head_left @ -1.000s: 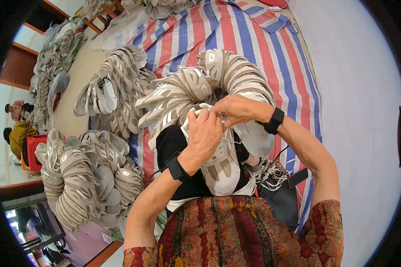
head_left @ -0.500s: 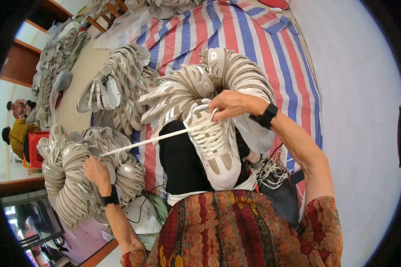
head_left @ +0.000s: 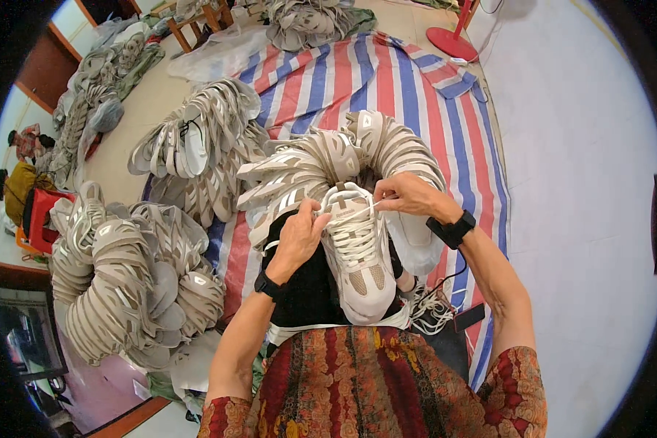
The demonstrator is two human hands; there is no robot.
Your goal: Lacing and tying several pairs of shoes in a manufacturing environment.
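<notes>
A beige-and-white sneaker upper (head_left: 362,286) rests over my lap with its toe toward me. Cream shoelace (head_left: 356,235) crosses its front in rows. At the upper's left edge, near the top eyelets, my left hand (head_left: 296,237) is closed in a pinch on a lace end. Opposite it, my right hand (head_left: 410,196) pinches the lace by the right top edge. A short stretch of lace runs between the two hands across the tongue. Just beyond my hands, a curved row of nested matching uppers (head_left: 398,142) lies on the striped sheet.
Further stacks of uppers lie at left (head_left: 113,274) and far left (head_left: 197,135). Loose laces (head_left: 429,310) and a phone (head_left: 469,317) are by my right side. A red-blue-white striped sheet (head_left: 387,80) covers the floor. Another person (head_left: 23,182) sits far left.
My left hand has come in from the far left to the upper's left edge, so the long taut lace is now short. My right hand shifted slightly right and down.
</notes>
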